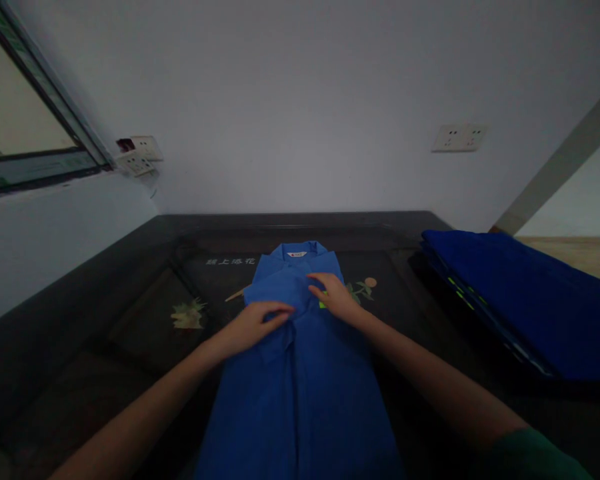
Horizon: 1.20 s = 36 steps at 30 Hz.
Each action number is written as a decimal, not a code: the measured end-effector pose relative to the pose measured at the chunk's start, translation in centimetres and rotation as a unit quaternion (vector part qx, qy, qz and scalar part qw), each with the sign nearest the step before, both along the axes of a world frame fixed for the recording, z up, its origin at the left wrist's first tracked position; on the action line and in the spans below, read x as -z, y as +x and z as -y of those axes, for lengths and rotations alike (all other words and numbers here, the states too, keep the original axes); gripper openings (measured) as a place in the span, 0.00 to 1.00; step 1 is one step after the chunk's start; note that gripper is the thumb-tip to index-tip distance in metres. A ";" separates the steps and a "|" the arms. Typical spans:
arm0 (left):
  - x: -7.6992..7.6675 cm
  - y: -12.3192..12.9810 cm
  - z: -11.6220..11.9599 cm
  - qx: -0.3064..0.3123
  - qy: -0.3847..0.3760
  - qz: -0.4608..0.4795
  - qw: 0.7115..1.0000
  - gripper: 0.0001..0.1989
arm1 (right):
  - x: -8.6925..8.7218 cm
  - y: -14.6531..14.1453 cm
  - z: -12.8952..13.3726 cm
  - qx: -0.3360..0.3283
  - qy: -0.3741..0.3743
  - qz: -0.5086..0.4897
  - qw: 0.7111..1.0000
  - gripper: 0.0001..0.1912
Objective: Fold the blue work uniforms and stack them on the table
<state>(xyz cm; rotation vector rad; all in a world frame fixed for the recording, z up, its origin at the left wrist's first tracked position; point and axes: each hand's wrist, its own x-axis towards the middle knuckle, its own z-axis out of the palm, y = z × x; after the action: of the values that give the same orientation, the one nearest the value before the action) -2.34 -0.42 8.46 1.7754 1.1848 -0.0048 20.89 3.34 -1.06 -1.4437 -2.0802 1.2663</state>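
A blue collared work garment lies lengthwise down the middle of the dark table, collar at the far end. Inside the collar shows a white label. Part of the upper body is folded across the chest, and a yellow-green patch peeks out beside my right hand. My left hand rests at the garment's left side, fingers stretched toward the middle, thumb slightly apart. Over the right side of the chest is my right hand, its fingers spread and holding nothing. Below the hands a dark lengthwise gap runs down the garment.
At the right of the table lies a stack of folded darker blue clothes with yellow-green strips along its edge. Behind the table is a pale wall with a socket plate. More sockets sit by the window at left.
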 end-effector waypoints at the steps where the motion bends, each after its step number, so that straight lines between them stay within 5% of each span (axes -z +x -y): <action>1: 0.9 -1.0 -2.1 -0.048 0.021 -0.002 0.999 0.19 | 0.8 0.7 -1.9 0.028 -0.002 -0.012 1.000 0.18; 4: 5.1 -4.1 -8.1 -0.163 0.085 -0.055 0.981 0.17 | 3.6 2.7 -7.4 0.088 -0.035 0.013 0.995 0.16; 6: 8.2 -5.8 -10.9 -0.184 0.092 -0.081 0.975 0.18 | 5.6 3.7 -10.1 0.102 -0.071 0.023 0.992 0.15; 9: 12.0 -7.2 -13.0 -0.143 0.069 -0.104 0.982 0.17 | 8.0 4.2 -11.8 0.074 -0.095 0.010 0.993 0.11; 12: 14.0 -7.8 -13.3 -0.088 0.052 -0.133 0.986 0.16 | 9.6 4.2 -12.1 0.039 -0.108 -0.017 0.993 0.08; 22: 16.4 -9.5 -13.6 -0.081 0.010 -0.161 0.984 0.18 | 12.7 4.5 -12.9 0.002 -0.110 -0.032 0.993 0.05; 30: 17.0 -10.0 -13.2 -0.114 0.053 -0.139 0.982 0.18 | 12.8 4.7 -12.0 -0.003 -0.077 -0.020 0.997 0.07; 36: 16.7 -9.7 -13.0 -0.085 0.060 -0.181 0.978 0.18 | 12.5 4.4 -11.6 -0.006 -0.042 -0.005 0.999 0.06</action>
<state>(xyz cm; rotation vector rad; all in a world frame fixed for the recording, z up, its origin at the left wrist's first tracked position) -12.06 12.59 -8.29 1.8204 1.6260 -0.1669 25.32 14.91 -13.56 -1.4579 -2.0557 1.3786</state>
